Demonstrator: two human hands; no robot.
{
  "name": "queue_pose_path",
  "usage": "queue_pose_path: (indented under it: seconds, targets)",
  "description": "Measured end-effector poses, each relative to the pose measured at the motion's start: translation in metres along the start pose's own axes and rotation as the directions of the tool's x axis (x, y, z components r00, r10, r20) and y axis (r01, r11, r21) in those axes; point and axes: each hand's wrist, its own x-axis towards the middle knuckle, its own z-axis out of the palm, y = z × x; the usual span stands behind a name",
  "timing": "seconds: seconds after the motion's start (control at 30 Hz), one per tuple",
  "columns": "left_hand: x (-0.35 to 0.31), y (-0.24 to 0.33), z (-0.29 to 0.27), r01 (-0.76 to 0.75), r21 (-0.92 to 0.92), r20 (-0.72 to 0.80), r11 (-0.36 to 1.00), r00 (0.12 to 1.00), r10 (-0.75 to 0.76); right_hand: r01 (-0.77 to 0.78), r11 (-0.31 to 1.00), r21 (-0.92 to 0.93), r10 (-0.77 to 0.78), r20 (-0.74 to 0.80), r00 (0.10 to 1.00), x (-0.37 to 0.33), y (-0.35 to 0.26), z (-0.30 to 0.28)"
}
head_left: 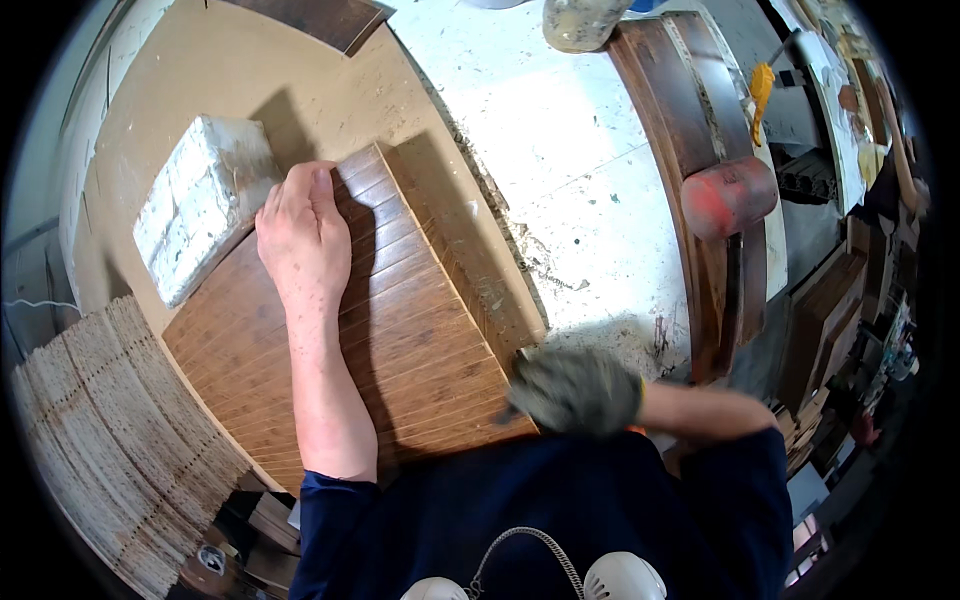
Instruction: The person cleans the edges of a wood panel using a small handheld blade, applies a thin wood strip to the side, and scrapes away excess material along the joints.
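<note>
A brown wooden panel (400, 320) with many parallel grooves lies on a tan board in front of me. My bare left hand (305, 230) is curled over the panel's far edge, fingers closed and partly hidden beyond it. Just left of this hand, a block wrapped in whitish, shiny material (195, 215) rests against the same edge. My right hand (580, 390), in a dark grey-green work glove, is closed at the panel's right edge, close to my body. Motion blurs the glove, and whatever its fingers hold is hidden; a small dark bit shows beside them.
The tan board (330, 95) extends past the panel on a white, debris-specked tabletop (560, 180). To the right, a red mallet head (730, 197) rests on curved brown wooden pieces (655, 90). Beyond lies a yellow-handled tool (762, 95). A cloudy container (580, 22) stands at the back.
</note>
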Motion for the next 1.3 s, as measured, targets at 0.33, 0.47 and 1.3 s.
queue_pose_path:
  seconds: [0.33, 0.47, 1.3]
  targets:
    - [-0.002, -0.010, 0.001, 0.044, 0.013, 0.022, 0.999, 0.999, -0.044, -0.408, 0.839, 0.359, 0.345, 0.228, 0.910, 0.091, 0.053, -0.029]
    - [0.000, -0.005, 0.000, 0.069, 0.009, 0.044, 0.998, 0.997, -0.069, 0.008, 0.998, -0.062, -0.025, -0.282, 0.959, 0.017, 0.004, -0.014]
    - [-0.253, 0.055, -0.093, -0.491, -0.134, 0.490, 0.861, 0.722, 0.489, -0.520, 0.847, 0.111, 0.478, -0.590, 0.651, -0.059, -0.042, 0.021]
